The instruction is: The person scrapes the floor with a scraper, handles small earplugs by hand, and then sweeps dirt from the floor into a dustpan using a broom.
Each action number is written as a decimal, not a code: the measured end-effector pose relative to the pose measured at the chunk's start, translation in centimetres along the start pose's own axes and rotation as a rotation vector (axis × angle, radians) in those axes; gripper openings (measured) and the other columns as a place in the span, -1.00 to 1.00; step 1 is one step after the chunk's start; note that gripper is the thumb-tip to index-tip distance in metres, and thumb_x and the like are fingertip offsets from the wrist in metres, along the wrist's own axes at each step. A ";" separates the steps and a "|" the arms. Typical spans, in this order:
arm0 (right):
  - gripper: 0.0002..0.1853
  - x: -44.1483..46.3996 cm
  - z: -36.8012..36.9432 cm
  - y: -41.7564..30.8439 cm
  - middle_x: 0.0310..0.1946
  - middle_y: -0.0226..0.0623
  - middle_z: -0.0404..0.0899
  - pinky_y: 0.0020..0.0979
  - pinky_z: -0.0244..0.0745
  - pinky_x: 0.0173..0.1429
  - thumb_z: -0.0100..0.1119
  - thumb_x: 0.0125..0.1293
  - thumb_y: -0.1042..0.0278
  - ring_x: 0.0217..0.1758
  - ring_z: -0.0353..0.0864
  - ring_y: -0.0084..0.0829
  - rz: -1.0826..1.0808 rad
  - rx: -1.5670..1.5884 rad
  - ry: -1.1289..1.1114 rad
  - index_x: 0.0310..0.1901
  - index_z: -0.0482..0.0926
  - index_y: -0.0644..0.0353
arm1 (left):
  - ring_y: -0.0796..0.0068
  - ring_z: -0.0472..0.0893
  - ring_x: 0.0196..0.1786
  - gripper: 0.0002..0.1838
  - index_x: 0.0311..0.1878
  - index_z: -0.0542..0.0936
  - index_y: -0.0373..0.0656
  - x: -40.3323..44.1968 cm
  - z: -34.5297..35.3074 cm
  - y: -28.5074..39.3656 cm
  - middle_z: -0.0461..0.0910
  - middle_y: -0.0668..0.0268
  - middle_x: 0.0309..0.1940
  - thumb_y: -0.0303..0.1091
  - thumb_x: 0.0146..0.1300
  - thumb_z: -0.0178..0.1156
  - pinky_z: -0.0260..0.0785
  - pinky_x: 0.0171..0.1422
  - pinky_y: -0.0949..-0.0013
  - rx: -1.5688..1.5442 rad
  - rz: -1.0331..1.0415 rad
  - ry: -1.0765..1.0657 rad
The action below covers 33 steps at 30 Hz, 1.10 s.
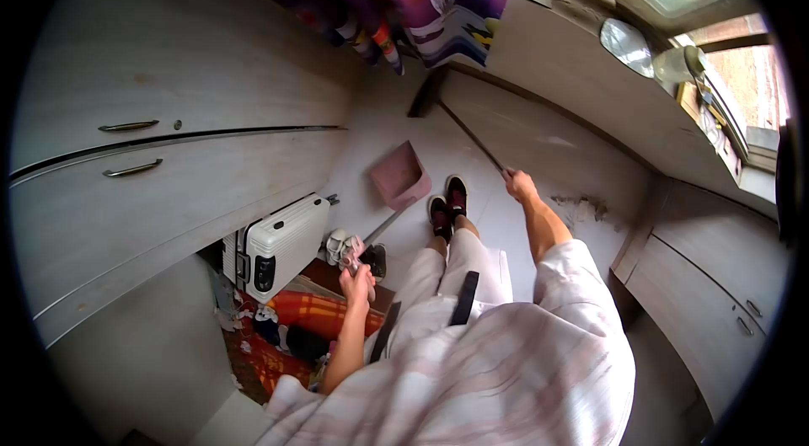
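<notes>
My left hand is closed around the upper end of a long-handled dustpan. Its pink pan rests on the floor ahead and left of my shoes, its grey handle slanting back to my hand. In my right hand is the stick of a broom, gripped near its top. The dark broom head is at the far wall, below the curtain, and apart from the pan. Whether the bristles touch the floor is hard to tell. Some debris or a worn patch marks the area to the right of my right hand.
A white suitcase stands at left, with shoes beside it and an orange cloth behind. Cabinets line the left side; another cabinet is at right. A flowered curtain hangs ahead. A jar sits on the windowsill.
</notes>
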State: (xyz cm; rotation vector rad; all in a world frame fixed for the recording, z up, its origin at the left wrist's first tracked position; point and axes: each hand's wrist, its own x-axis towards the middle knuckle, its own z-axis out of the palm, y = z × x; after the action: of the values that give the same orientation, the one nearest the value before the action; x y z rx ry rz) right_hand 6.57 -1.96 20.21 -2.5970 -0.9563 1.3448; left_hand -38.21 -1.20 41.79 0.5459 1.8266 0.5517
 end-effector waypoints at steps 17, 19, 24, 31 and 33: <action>-0.67 -32.5 -2.6 22.8 -0.71 -0.20 0.45 -0.26 0.36 -0.63 -0.11 0.41 0.08 -0.75 0.43 -0.36 0.335 0.264 0.138 -0.08 0.53 0.13 | 0.59 0.44 -0.64 -0.91 -0.33 0.46 -0.18 -1.2 6.1 -1.0 0.41 0.38 -0.62 -0.45 0.08 0.12 0.32 -0.57 0.50 0.294 0.118 -0.317; -0.66 -34.1 -4.2 20.9 -0.54 -0.08 0.53 -0.18 0.43 -0.41 -0.11 0.40 0.08 -0.52 0.52 -0.16 0.321 0.278 0.141 -0.09 0.54 0.14 | 0.60 0.43 -0.65 -0.92 -0.34 0.46 -0.19 -1.5 7.3 -1.9 0.42 0.39 -0.63 -0.45 0.08 0.13 0.32 -0.57 0.50 0.388 0.149 -0.338; -0.63 -26.2 -7.0 20.6 -0.10 0.00 0.59 -0.10 0.43 0.10 -0.09 0.38 0.00 0.04 0.51 0.05 0.166 0.257 0.126 0.04 0.55 0.00 | 0.59 0.43 -0.67 -0.91 -0.34 0.47 -0.19 -4.7 10.9 -2.5 0.42 0.38 -0.63 -0.44 0.07 0.14 0.32 -0.59 0.50 0.500 0.194 -0.353; -0.59 -17.8 -9.1 28.3 -0.04 -0.11 0.60 -0.20 0.49 0.06 -0.01 0.32 -0.06 -0.03 0.60 -0.09 0.295 0.314 0.047 0.11 0.54 -0.12 | 0.56 0.43 -0.67 -0.88 -0.31 0.45 -0.21 -11.0 15.2 -4.5 0.42 0.35 -0.63 -0.45 0.06 0.14 0.32 -0.61 0.48 0.484 0.228 -0.285; -0.59 -17.7 -7.2 34.1 -0.08 -0.11 0.62 -0.23 0.52 -0.01 -0.02 0.32 -0.07 -0.10 0.63 -0.17 0.306 0.271 0.027 0.10 0.55 -0.12 | 0.55 0.43 -0.67 -0.87 -0.30 0.45 -0.21 -12.9 16.5 -5.5 0.42 0.35 -0.62 -0.45 0.07 0.13 0.32 -0.60 0.47 0.464 0.230 -0.284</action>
State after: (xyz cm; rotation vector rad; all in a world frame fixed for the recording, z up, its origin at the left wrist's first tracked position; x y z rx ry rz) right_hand 21.42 -37.65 26.23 -2.6113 -0.3480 1.3832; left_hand -19.28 -11.63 43.07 1.1001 1.6274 0.1801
